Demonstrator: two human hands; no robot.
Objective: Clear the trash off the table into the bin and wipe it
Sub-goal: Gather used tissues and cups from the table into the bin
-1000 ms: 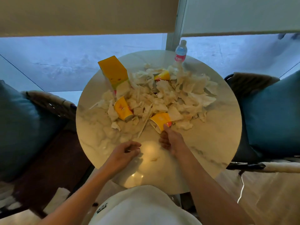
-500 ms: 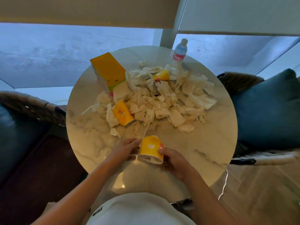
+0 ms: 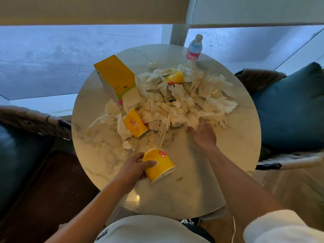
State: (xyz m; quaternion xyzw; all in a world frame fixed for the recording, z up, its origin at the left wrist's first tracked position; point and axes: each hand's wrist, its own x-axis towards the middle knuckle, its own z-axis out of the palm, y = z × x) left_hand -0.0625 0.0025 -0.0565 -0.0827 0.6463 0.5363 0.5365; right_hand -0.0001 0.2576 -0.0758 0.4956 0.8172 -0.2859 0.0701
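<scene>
**Left hand holds a paper cup; right hand at the edge of the tissue heap**

Nearest the camera, the left hand (image 3: 133, 168) grips a yellow paper cup with a red cartoon print (image 3: 158, 164), its fingers (image 3: 150, 163) and thumb curled round the cup's side. The cup lies tilted, rim toward the person's right, just over the near part of the round white marble-patterned table (image 3: 192, 193). A small brownish stain (image 3: 179, 178) marks the table just right of the cup.

Farther in, the right hand (image 3: 204, 133) reaches forward palm down, its fingers spread loosely and touching the near edge of a heap of crumpled white tissues (image 3: 184, 104) that covers the middle of the table. They hold nothing that can be made out. A thin white strip (image 3: 164, 132) trails from the heap toward the held cup.

On the left side of the heap a second yellow paper cup (image 3: 135, 123) lies on its side among the tissues. Beyond it, a yellow rectangular carton with green and pink edges (image 3: 116, 78) rests tilted on the far left of the table, touching the tissues. A third yellow paper cup (image 3: 175, 77) lies on its side in the far part of the heap.

At the far edge stands a clear plastic water bottle with a pink label (image 3: 194, 49), upright. Teal cushions (image 3: 289, 106) sit on chairs to either side.
</scene>
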